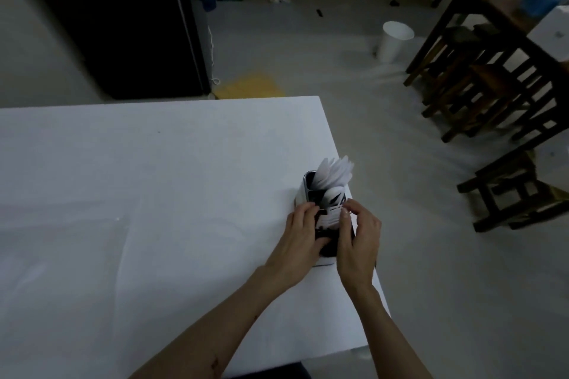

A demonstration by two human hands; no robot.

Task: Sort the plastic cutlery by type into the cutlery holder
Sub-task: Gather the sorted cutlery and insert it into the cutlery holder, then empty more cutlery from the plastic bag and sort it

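A dark cutlery holder (308,186) with a pale rim stands near the right edge of the white table (154,194). White plastic knives (334,171) fan out of its far compartment, and white spoons (334,195) stand in the middle one. My left hand (300,234) grips the holder's near left side, fingers curled over the rim. My right hand (358,234) is at the near right side, its fingertips pinching white plastic cutlery (329,218) in the near compartment. The holder's near end is hidden by both hands.
The table's right edge runs just right of the holder, with grey floor beyond. A white bin (394,41) stands on the floor, wooden stools (480,95) and a wooden table at the right, and a dark cabinet (117,18) at the back left.
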